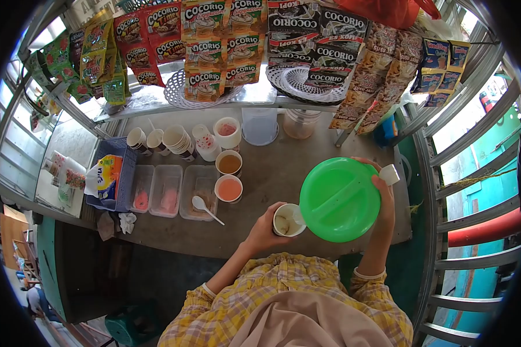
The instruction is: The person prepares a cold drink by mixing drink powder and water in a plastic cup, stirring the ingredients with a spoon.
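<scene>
Stall counter [307, 156] below; right hand [383, 199] fingers clamped on green jug [338, 199], spout leftward over cup [287, 221] clasped in left hand [264, 231].

Drink stall: hanging sachets [214, 40], cups [176, 139].

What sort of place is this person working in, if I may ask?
Probably a small drink stall: Cocorio sachets hang overhead, stacked paper cups stand on the counter, and the left hand holds a cup beside a green jug.

Single head-worn view, looking steeply down, close over counter [283, 173], fisheye-rounded
</scene>
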### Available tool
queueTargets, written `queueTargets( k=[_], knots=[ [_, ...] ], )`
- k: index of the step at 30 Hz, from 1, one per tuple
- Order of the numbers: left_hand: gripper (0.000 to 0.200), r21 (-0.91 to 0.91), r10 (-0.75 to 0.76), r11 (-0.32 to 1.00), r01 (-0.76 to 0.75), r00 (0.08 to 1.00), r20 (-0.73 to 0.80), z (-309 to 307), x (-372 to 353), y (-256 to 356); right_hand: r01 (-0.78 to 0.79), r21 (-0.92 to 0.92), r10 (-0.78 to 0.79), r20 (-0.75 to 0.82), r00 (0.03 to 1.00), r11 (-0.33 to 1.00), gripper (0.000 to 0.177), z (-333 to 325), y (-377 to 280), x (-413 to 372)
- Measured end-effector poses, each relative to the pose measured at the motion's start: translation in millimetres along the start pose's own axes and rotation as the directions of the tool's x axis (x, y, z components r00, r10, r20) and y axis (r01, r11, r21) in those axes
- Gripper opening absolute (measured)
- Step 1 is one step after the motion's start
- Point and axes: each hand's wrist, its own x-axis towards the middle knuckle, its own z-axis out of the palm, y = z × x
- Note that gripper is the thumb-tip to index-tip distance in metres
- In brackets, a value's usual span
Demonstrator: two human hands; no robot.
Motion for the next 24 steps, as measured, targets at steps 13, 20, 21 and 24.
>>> queueTargets(
  k=[13, 20, 21, 24],
  knots=[
    [0.09, 0.006, 0.01, 1.0, -0.01, 1.0, 0.0, 1.5, 0.7, -0.3, -0.015, -0.003, 0.015, 0.002, 1.0, 1.0, 0.051, 1.8, -0.6, -0.5],
    [0.09, -0.002, 0.027, 1.0, -0.027, 1.0, 0.009, 2.1, 1.5, -0.8, -0.021, -0.004, 0.021, -0.007, 1.0, 1.0, 0.051, -0.9, 0.5, -1.5],
    [0.09, -0.001, 0.033, 0.999, -0.033, 0.999, 0.009, 2.5, 2.0, 0.0, -0.016, -0.003, 0.016, -0.01, 1.0, 1.0, 0.051, -1.6, 0.7, -1.5],
    [0.089, -0.008, 0.051, 0.999, -0.051, 0.999, 0.012, 4.7, 4.9, 1.1, -0.003, 0.013, 0.003, -0.006, 1.0, 1.0, 0.052, -1.2, -2.2, -2.3]
  ],
)
